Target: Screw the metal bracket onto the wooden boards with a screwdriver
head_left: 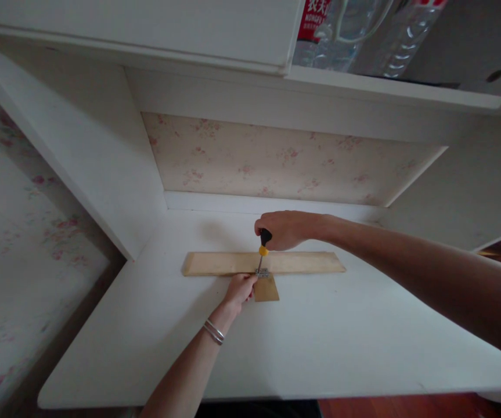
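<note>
My right hand [285, 230] is wrapped round the black and yellow handle of a screwdriver [263, 251], held nearly upright. The screwdriver's tip meets a small metal hinge [263, 272] at the front edge of a long wooden board [219, 263]. A short wooden piece [267, 289] extends from the hinge toward me. My left hand [240, 289] is closed at the left side of the hinge and the short piece, its fingertips pressed there. Whether it grips the hinge or the wood is hard to make out. Silvery bangles circle the left wrist.
Everything lies on a white desk top [146, 348] with a rounded front corner. White side panels rise left and right. An overhead shelf [389, 87] holds plastic bottles [411, 38] and a grey box [485, 46]. Floral wallpaper [250, 157] covers the back.
</note>
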Demonstrator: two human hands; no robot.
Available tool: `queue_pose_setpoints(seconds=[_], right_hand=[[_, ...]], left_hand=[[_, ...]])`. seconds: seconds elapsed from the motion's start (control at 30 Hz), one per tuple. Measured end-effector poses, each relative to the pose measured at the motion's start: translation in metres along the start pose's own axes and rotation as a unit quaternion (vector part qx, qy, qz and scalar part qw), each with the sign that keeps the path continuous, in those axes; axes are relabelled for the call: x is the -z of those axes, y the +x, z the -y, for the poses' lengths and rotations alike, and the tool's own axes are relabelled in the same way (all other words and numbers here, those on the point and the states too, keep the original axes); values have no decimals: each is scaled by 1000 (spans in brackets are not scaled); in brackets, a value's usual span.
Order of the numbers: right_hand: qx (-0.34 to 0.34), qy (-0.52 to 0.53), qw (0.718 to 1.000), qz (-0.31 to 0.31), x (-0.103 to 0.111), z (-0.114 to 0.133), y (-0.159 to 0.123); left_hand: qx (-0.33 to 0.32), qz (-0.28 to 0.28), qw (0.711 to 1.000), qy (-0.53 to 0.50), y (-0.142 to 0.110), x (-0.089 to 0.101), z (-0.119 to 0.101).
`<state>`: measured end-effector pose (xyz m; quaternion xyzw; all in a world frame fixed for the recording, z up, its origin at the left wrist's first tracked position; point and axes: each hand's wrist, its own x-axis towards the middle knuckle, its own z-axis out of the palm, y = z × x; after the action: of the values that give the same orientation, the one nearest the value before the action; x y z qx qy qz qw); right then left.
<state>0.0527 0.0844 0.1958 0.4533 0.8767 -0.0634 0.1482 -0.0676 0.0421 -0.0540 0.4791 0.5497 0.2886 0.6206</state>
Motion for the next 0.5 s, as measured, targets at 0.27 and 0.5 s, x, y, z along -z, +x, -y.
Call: queue_pose_setpoints(seconds=[0.27, 0.5], right_hand=[[25, 13, 999, -16, -2, -3, 0], [-23, 4, 1000, 8, -3, -6, 2]], left_hand=[[-19, 7, 1000, -5, -1, -1, 0], [-18, 11, 1000, 0, 1, 0, 1]])
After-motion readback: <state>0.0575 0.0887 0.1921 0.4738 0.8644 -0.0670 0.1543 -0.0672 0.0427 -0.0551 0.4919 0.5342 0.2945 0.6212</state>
